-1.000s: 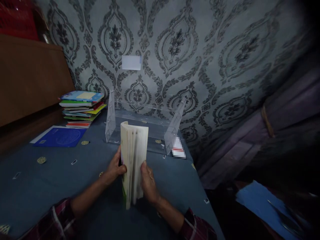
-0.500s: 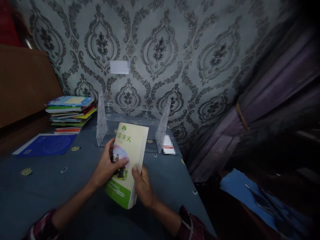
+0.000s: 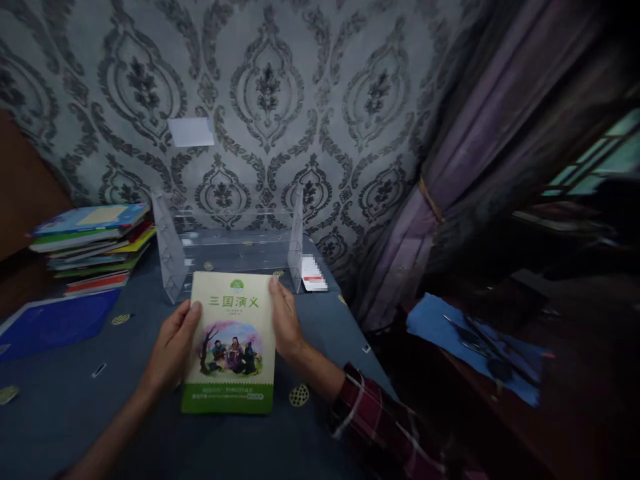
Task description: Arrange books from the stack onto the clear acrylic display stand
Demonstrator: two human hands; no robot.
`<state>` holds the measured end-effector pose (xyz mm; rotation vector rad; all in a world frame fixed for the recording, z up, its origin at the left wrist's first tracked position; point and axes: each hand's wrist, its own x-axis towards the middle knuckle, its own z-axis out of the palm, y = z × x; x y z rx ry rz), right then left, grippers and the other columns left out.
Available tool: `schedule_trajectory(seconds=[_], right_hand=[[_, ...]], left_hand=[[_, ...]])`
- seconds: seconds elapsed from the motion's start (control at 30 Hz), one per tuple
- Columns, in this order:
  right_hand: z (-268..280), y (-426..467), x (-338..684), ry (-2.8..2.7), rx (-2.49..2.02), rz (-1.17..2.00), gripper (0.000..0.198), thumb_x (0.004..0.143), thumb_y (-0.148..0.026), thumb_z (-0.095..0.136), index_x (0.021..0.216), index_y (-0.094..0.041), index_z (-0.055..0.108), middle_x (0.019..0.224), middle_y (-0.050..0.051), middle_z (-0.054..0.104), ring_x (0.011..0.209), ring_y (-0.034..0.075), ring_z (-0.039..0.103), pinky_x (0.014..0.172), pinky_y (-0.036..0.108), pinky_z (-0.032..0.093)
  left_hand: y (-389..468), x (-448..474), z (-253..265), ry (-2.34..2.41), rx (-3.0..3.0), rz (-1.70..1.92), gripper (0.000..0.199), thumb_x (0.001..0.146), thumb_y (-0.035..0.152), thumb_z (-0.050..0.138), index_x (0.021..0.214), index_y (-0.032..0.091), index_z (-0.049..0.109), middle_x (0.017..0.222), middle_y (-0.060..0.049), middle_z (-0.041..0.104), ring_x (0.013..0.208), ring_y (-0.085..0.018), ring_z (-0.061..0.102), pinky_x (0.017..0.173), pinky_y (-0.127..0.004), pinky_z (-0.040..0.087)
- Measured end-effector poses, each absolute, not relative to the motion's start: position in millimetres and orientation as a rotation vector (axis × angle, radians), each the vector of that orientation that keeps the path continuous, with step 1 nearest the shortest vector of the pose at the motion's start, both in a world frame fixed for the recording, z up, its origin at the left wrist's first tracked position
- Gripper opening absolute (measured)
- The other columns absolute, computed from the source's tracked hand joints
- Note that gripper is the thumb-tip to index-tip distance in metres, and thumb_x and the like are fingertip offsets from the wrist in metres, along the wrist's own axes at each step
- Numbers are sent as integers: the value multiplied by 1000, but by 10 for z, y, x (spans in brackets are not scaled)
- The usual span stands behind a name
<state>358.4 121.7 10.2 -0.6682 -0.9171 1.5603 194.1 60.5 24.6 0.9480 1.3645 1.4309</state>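
Note:
A cream and green paperback book [image 3: 233,340] with a picture of several robed figures on its front faces me, held above the table. My left hand [image 3: 173,343] grips its left edge, thumb on the cover and the other fingers behind. On the opposite edge, my right hand [image 3: 287,320] is closed with its thumb near the upper corner; its other fingers are partly hidden. Just beyond the book stands a clear plastic rack [image 3: 170,257] with two upright side panels, and the tabletop shows through it.
Left of the rack is a stack of books [image 3: 95,233], with a blue folder [image 3: 60,323] in front. A white card [image 3: 314,277] lies beside the rack's right panel. A tied purple curtain [image 3: 425,213] hangs at right, above a blue cloth [image 3: 440,327] bearing dark tools.
The book has turned from a slant to face me squarely, and my hands now hold its two side edges. My view has swung to the right.

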Motion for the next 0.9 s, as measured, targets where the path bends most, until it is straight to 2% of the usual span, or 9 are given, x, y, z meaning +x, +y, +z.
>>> schedule_trajectory(seconds=[0.2,0.3,0.47,0.6,0.7,0.8,0.9], right_hand=[[215,1160,3581,-1151,-635,1363,66,86,-83,49,80,-19,61,69,2,63,68,16,60,61,27,48],[278,1127,3596,-1269,-655,1146,61,92,-78,43,75,-20,53,69,-1,55,65,13,50,61,27,43],[305,1084,3638,-1371,-671,951,45,101,-61,37,77,-23,45,68,-3,46,64,13,44,61,28,39],[270,1036,3669,-1472,-667,935,35,101,-53,39,86,-24,51,71,-2,49,65,15,47,65,30,42],[208,1001,3714,-1580,-641,945,32,99,-51,44,95,-23,57,76,0,55,69,17,53,68,31,46],[85,943,3828,-1720,-651,1010,34,100,-50,46,103,-20,62,82,4,63,75,19,60,71,31,50],[-78,882,4021,-1912,-684,1026,34,102,-43,46,115,-18,65,100,8,72,93,22,66,86,32,53]], left_hand=[[674,1993,452,1323,870,1496,69,58,55,90,116,23,68,92,-6,80,89,-36,77,73,-46,66],[694,2012,513,1356,907,1578,69,57,49,92,117,25,67,87,-2,79,86,-34,76,69,-43,67],[679,2064,514,1374,965,1754,67,55,45,94,112,22,67,85,1,77,75,-24,74,65,-30,64],[672,2032,436,1411,975,1786,56,55,41,94,102,23,69,81,4,75,70,-19,71,65,-27,63],[683,1922,347,1425,952,1774,60,50,41,95,101,23,68,78,5,74,68,-18,70,63,-25,62],[680,1748,203,1461,979,1649,64,44,47,96,97,21,70,80,-1,78,72,-23,73,63,-28,64],[657,1558,11,1522,1154,1424,56,47,59,92,84,21,74,79,-8,79,74,-32,75,65,-39,66]])
